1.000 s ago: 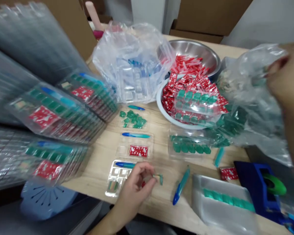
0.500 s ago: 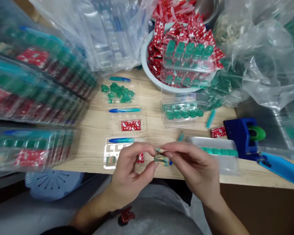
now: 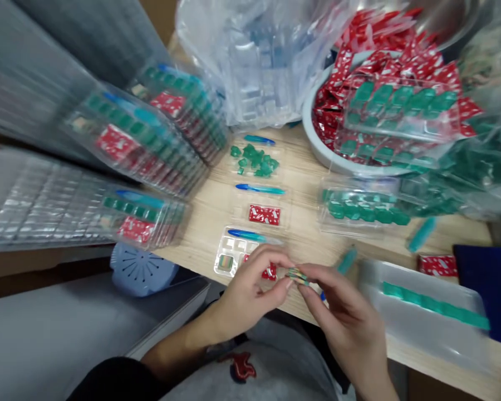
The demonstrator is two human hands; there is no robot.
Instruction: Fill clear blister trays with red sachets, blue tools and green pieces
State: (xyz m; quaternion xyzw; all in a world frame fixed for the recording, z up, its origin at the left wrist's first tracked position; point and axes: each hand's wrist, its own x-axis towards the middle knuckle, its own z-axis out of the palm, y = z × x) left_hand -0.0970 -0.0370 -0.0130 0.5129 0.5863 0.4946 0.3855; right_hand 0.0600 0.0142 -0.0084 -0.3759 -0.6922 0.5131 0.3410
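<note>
Spanning the view: wooden table [image 3: 206, 214]. Stacks of filled packs [image 3: 148, 150] stand well left of the pale bowl [image 3: 311, 131]; could topple if an arm swings wide. Bowl is heaped with red packets [image 3: 325, 122]; clear pack [image 3: 401, 106] sits tilted on top and could slide off, loose packets being a poor base. Pose: left hand [image 3: 254, 287] and right hand [image 3: 338, 306] both front-left of the bowl, forearms in from either side, palms inward, tips meeting, index above thumb. Near tray [image 3: 241, 245], farther left of the bowl, is part-covered by the left hand. Smallest: striped pieces [image 3: 298, 275], front-left of the bowl, pinched by both thumb-and-index pairs. Likeliest fault, I'd say: a dropped piece if either pinch slackens, with no palm underneath. Exact piece count: can't tell, blurred.
</note>
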